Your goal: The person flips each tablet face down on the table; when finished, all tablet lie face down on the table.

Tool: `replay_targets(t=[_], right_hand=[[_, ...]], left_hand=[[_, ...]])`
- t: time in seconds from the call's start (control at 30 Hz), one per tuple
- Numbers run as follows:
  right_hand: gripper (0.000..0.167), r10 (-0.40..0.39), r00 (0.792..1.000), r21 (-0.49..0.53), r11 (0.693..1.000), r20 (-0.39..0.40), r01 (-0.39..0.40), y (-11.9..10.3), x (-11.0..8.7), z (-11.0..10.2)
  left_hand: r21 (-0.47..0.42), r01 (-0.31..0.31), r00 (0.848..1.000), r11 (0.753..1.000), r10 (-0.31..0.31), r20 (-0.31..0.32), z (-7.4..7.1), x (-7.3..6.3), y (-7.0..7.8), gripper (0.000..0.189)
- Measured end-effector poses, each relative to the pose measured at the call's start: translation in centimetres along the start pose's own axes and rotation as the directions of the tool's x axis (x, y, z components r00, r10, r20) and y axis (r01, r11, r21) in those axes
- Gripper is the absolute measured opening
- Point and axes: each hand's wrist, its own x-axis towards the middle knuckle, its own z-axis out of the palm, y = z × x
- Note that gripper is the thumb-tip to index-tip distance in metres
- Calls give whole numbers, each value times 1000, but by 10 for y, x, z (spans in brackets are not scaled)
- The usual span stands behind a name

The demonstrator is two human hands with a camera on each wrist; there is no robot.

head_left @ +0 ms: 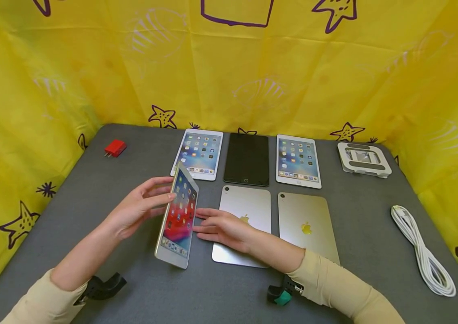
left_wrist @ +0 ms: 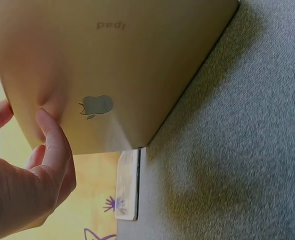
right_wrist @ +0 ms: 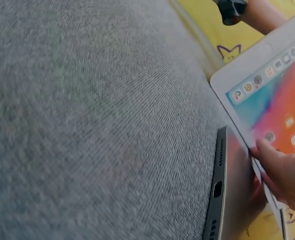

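My left hand (head_left: 141,207) holds a gold-backed tablet (head_left: 178,218) by its left edge, thumb at the screen side and fingers behind. The tablet stands tilted above the table, its lit red-and-blue screen turned right. In the left wrist view, the fingers touch its back (left_wrist: 137,65), near the apple logo. My right hand (head_left: 226,229) reaches across with fingers extended, tips touching the tablet's right edge. Under that hand lies a silver tablet (head_left: 249,202), back up. Beside it is a gold tablet (head_left: 306,216), also back up, partly covered by the right forearm.
Behind lie a lit white tablet (head_left: 200,150), a dark-screened tablet (head_left: 246,157) and another lit tablet (head_left: 298,157). A red charger plug (head_left: 115,148) is at the far left. At the right are a white-and-grey stand (head_left: 364,159) and a coiled white cable (head_left: 423,252). Yellow cloth (head_left: 229,81) surrounds the table.
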Motion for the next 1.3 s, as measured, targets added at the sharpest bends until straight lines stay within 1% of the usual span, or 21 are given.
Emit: replay_targets(t=[0.07, 0.17, 0.23, 0.3, 0.4, 0.53, 0.63, 0.7, 0.73, 0.77, 0.83, 0.97, 1.03, 1.07, 1.1, 1.13, 1.17, 1.2, 1.23, 1.27, 1.3], right_hand=[[53, -10, 1000, -35, 999, 10, 10, 0, 0, -1], [52, -44, 999, -127, 991, 12, 45, -3, 0, -1], [51, -87, 996, -190, 978, -7, 84, -8, 0, 1], [49, -153, 987, -249, 958, -40, 139, -14, 2, 4], [46, -274, 957, -319, 919, -96, 232, -26, 5, 9], [47, -414, 901, -404, 852, -129, 333, -39, 13, 14], [49, -480, 867, -481, 797, -136, 365, -46, 20, 17], [49, -509, 850, -526, 764, -138, 372, -51, 24, 19], [50, -519, 843, -542, 753, -142, 372, -52, 26, 20], [50, -525, 839, -554, 746, -146, 370, -54, 27, 21], [51, -531, 834, -556, 743, -149, 374, -57, 30, 23], [51, -538, 830, -536, 749, -147, 390, -58, 33, 24], [50, -544, 827, -526, 749, -142, 403, -58, 34, 23], [50, -545, 827, -522, 750, -141, 406, -57, 34, 23], [50, -545, 826, -518, 752, -140, 408, -57, 34, 22], [50, -546, 826, -516, 752, -139, 410, -57, 35, 22], [49, -545, 827, -513, 754, -140, 411, -57, 35, 21], [49, -546, 827, -511, 754, -138, 413, -57, 35, 21], [49, -545, 827, -508, 755, -136, 414, -57, 35, 20], [49, -542, 829, -504, 758, -134, 414, -58, 35, 20], [49, -540, 831, -500, 760, -132, 415, -58, 35, 20]], left_hand=[[-2, -5, 1000, 1000, 5, -2, 3, 1, -1, 62], [-9, -8, 1000, 1000, 8, -7, 6, 2, -1, 62], [-18, -4, 1000, 1000, 4, -13, 8, 3, -1, 62], [-25, 5, 1000, 1000, -5, -20, 10, 3, -1, 62], [-26, 5, 1000, 1000, -5, -28, 13, 4, -1, 62], [-17, -13, 999, 1000, 12, -43, 18, 5, -2, 61], [-13, -26, 998, 1000, 25, -55, 23, 6, -3, 60], [-16, -40, 997, 999, 39, -60, 26, 7, -4, 59], [-22, -51, 997, 998, 49, -61, 27, 8, -5, 59], [-29, -61, 996, 998, 59, -62, 28, 9, -6, 58], [-42, -79, 995, 996, 77, -64, 30, 10, -7, 56], [-52, -108, 992, 993, 105, -66, 32, 11, -10, 55], [-30, -129, 989, 991, 126, -71, 33, 11, -12, 54], [-10, -149, 986, 989, 148, -75, 33, 11, -13, 53], [20, -181, 980, 983, 182, -80, 34, 11, -14, 52], [60, -226, 969, 972, 230, -88, 34, 11, -16, 50], [100, -283, 951, 954, 292, -96, 35, 11, -17, 48], [147, -351, 925, 925, 367, -101, 35, 10, -19, 46], [198, -423, 888, 884, 448, -100, 36, 10, -21, 45], [251, -494, 844, 832, 529, -93, 36, 9, -23, 45], [303, -557, 794, 773, 603, -79, 36, 8, -24, 46]])
